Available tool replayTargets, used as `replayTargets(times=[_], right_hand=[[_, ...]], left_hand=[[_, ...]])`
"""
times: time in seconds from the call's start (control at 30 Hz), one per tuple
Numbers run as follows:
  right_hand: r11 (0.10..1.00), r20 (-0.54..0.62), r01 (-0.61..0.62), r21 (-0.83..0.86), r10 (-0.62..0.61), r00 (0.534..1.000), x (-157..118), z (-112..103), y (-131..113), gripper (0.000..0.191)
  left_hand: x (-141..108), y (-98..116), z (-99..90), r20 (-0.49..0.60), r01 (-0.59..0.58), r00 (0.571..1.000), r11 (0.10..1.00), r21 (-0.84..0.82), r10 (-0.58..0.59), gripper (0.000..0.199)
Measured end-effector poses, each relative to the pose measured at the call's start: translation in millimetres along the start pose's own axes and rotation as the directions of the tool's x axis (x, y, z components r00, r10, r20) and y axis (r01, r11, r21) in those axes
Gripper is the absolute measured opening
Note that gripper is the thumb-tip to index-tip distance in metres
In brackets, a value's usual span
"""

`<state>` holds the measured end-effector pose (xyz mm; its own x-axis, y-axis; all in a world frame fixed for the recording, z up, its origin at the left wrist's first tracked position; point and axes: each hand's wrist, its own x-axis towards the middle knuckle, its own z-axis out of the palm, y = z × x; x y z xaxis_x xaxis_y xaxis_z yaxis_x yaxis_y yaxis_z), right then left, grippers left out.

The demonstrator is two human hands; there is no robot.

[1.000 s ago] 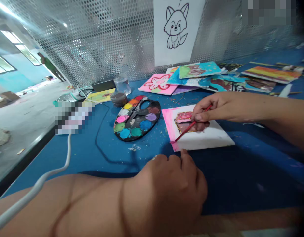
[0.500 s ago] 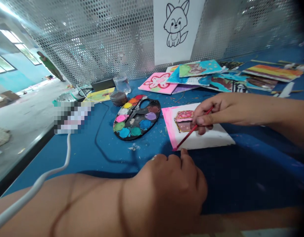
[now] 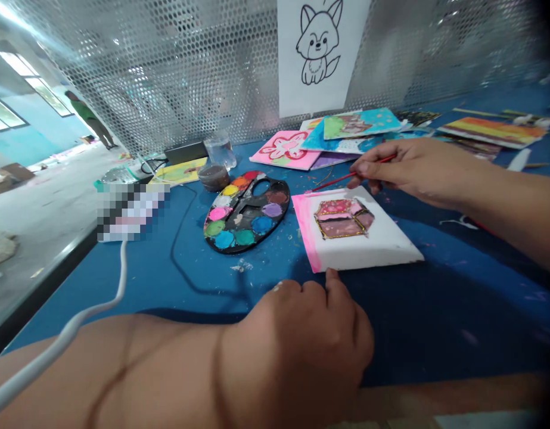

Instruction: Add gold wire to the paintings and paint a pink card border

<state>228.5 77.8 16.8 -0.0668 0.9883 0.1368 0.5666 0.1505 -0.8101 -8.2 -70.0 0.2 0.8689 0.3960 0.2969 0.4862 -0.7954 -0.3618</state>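
Note:
A small white canvas [image 3: 373, 247] lies on the blue table, bearing a pink-and-brown box-like picture with gold and dark outlines. A bright pink painted strip runs down its left edge. Between the fingers of my right hand [image 3: 391, 170] is a thin red paintbrush [image 3: 335, 180], its pink-tipped end just above the canvas's upper left corner. My left hand [image 3: 319, 333] rests on the table below, fingers curled, with one fingertip at the canvas's lower edge; its palm is hidden. Left of the canvas sits a black paint palette [image 3: 248, 211] with wells of several colours.
Behind the palette stand a cup of dark water [image 3: 214, 177] and a clear cup [image 3: 221, 152]. Painted canvases [image 3: 346, 134] are piled at the back, under a fox drawing [image 3: 318, 53] on the perforated metal panel [image 3: 189, 71]. A white cable [image 3: 93, 311] crosses my left forearm.
My right hand has lifted the brush from the canvas's lower left corner up to its upper left corner, uncovering the picture. My left hand has stayed in place.

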Motion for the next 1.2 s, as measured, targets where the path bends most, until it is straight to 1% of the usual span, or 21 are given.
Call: replayTargets(times=[0.1,0.2,0.23,0.3,0.37,0.4,0.43,0.47,0.5,0.53,0.63,0.67,0.77,0.8,0.9,0.93,1.03,1.07,1.1,1.17,1.2], right_hand=[[0.998,0.033,-0.057,-0.031,0.058,0.998,0.8,0.5,-2.4,0.017],[0.99,0.04,-0.067,-0.126,0.072,0.997,-1.8,1.5,-6.5,0.017],[0.988,0.068,-0.067,-0.141,0.077,0.995,-2.8,1.9,-7.8,0.017],[0.992,0.16,-0.064,-0.107,0.081,0.984,-4.7,2.9,-10.4,0.016],[0.997,0.2,-0.059,-0.045,0.067,0.978,-5.9,4.0,-12.7,0.016],[0.998,0.181,-0.045,-0.036,0.051,0.982,-6.2,4.4,-13.5,0.015],[0.999,0.137,-0.028,-0.046,0.034,0.99,-6.3,4.6,-13.9,0.015],[0.997,0.09,-0.017,-0.073,0.024,0.996,-6.5,4.4,-14.0,0.015],[0.995,0.077,-0.015,-0.097,0.023,0.997,-6.8,3.9,-13.8,0.016],[0.995,0.111,-0.018,-0.1,0.029,0.993,-7.3,3.2,-13.5,0.017],[0.999,0.323,-0.033,0.01,0.028,0.946,-9.9,0.7,-12.5,0.029],[0.999,0.343,-0.024,0.04,0.009,0.939,-10.6,0.2,-12.5,0.032],[1.0,0.222,0.022,0.006,-0.023,0.975,-11.5,-0.1,-13.2,0.037],[1.0,0.231,0.018,-0.004,-0.016,0.973,-11.7,0.0,-13.8,0.038],[0.999,0.412,-0.028,0.042,0.008,0.911,-13.1,0.5,-16.4,0.043],[0.998,0.42,-0.034,0.055,0.008,0.907,-13.8,0.6,-17.3,0.044],[1.0,0.282,0.001,0.015,-0.006,0.959,-15.8,0.3,-18.8,0.043],[1.0,0.292,0.004,0.001,-0.005,0.956,-16.5,0.1,-18.9,0.043],[1.0,0.347,0.0,-0.005,0.001,0.938,-17.2,-0.2,-18.8,0.043],[1.0,0.463,-0.016,0.02,0.005,0.886,-18.5,-0.9,-18.6,0.043],[0.999,0.469,-0.019,0.038,-0.001,0.883,-19.1,-1.2,-18.5,0.043]], left_hand=[[0.2,-0.5,-0.6,-0.009,-0.005,1.0,1.0,0.005,0.005,0.03],[0.5,-1.6,-1.2,-0.015,-0.002,1.0,1.0,0.009,0.002,0.031],[0.4,-1.9,-1.3,-0.013,-0.003,1.0,1.0,0.009,0.003,0.031],[0.2,-1.8,-1.6,-0.008,-0.007,1.0,1.0,0.013,0.007,0.03],[-0.1,-1.3,-1.5,-0.011,-0.007,1.0,1.0,0.025,0.007,0.028],[-0.1,-1.0,-1.2,-0.01,-0.008,1.0,1.0,0.028,0.009,0.027],[-0.1,-0.7,-0.8,-0.011,-0.006,1.0,1.0,0.03,0.007,0.027],[-0.1,-0.5,-0.3,-0.009,-0.009,1.0,1.0,0.03,0.009,0.027],[0.0,-0.3,0.2,-0.015,-0.007,1.0,1.0,0.03,0.008,0.028],[0.0,-0.3,0.5,-0.017,-0.01,1.0,1.0,0.028,0.01,0.03],[-0.2,-0.6,0.2,-0.013,-0.006,1.0,1.0,0.023,0.006,0.033],[-0.1,-0.7,-0.2,-0.005,-0.006,1.0,1.0,0.02,0.006,0.032],[0.4,-0.6,-1.5,0.009,-0.005,1.0,1.0,0.011,0.005,0.03],[0.6,-0.3,-1.7,0.006,-0.01,1.0,1.0,0.004,0.009,0.03],[1.1,0.8,-1.6,0.012,-0.005,1.0,1.0,-0.002,0.005,0.031],[1.1,1.2,-1.5,0.012,0.0,1.0,1.0,-0.001,0.0,0.031],[0.5,1.4,-1.5,0.007,0.005,1.0,1.0,0.006,-0.005,0.03],[0.2,1.3,-1.6,0.005,-0.001,1.0,1.0,0.005,0.001,0.03],[0.0,1.0,-1.7,0.01,-0.004,1.0,1.0,0.004,0.003,0.031],[-0.2,0.3,-1.9,0.017,-0.004,1.0,1.0,0.002,0.004,0.031],[-0.2,0.0,-1.8,0.016,-0.002,1.0,1.0,0.002,0.002,0.031]])
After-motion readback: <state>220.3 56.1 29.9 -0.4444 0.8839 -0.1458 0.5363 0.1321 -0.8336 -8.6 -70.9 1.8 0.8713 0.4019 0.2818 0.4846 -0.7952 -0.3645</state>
